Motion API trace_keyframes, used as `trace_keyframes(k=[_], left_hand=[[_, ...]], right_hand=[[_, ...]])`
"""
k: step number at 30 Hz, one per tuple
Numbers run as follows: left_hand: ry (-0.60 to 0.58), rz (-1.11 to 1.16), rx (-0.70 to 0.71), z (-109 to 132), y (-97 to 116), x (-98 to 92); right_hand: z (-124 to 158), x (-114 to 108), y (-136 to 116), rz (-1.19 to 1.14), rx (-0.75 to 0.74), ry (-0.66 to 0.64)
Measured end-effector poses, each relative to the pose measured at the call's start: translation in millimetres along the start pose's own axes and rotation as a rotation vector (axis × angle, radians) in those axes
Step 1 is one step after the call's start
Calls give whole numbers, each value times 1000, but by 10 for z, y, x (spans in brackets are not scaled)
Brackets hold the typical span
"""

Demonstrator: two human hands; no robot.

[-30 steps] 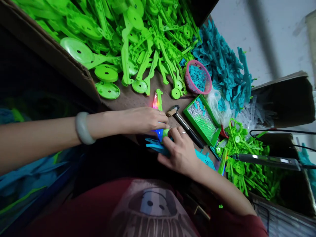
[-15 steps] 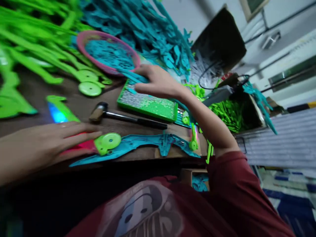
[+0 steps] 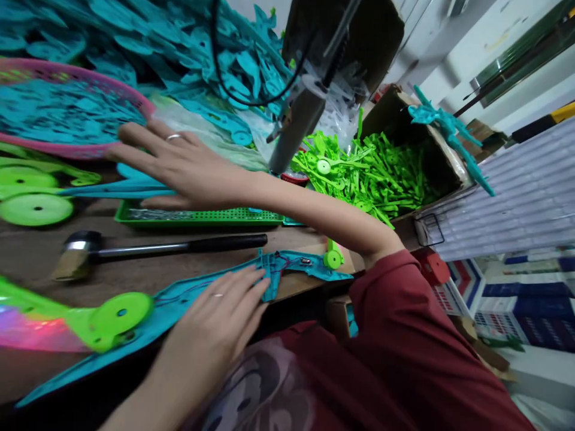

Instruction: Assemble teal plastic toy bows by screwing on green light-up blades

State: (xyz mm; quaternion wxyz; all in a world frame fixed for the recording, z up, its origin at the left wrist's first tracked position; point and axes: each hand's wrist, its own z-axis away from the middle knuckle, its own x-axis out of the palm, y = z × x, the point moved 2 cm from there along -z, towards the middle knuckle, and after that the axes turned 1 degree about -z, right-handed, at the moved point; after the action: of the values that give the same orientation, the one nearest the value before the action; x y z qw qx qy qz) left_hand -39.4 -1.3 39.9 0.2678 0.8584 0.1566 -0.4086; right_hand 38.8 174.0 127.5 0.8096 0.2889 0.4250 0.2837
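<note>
My left hand (image 3: 220, 317) lies flat, fingers stretched, on a long teal toy shell (image 3: 287, 263) with thin wires inside, at the table's front edge. A green disc (image 3: 117, 314) sits on the shell's left end beside a part glowing pink (image 3: 27, 332). My right hand (image 3: 179, 164) reaches far left over a green tray (image 3: 202, 214). Its fingers lie along a long teal blade piece (image 3: 99, 190) and the thumb is under it. A hammer (image 3: 157, 246) lies between the tray and the shell.
A pink basket (image 3: 67, 72) of teal parts stands at the back left before a heap of teal pieces (image 3: 179, 42). A cardboard box (image 3: 431, 143) of green parts is at right. A hanging grey tool (image 3: 296, 129) with a black cable is behind my right forearm.
The view swung right and closer. My left hand slid from the glowing part to the middle of the teal shell. My right hand stays by the tray, now on the teal blade piece.
</note>
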Motion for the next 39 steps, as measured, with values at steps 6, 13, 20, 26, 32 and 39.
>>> trace_keyframes(k=[6,13,20,26,32,39], left_hand=[[27,106,25,-617,330,693],[-151,103,69,-772,376,1057],[-171,64,79,-794,354,1013],[-176,38,30,-627,208,791],[-108,222,-94,-443,79,691],[-81,297,-67,-445,51,645]], right_hand=[[1737,88,-673,-950,488,9],[2392,564,-1948,-1007,491,-96],[2324,643,-1914,-916,357,113],[2125,475,-1756,-991,301,189],[2019,330,-1877,-996,368,180],[2073,209,-2012,-963,510,234]])
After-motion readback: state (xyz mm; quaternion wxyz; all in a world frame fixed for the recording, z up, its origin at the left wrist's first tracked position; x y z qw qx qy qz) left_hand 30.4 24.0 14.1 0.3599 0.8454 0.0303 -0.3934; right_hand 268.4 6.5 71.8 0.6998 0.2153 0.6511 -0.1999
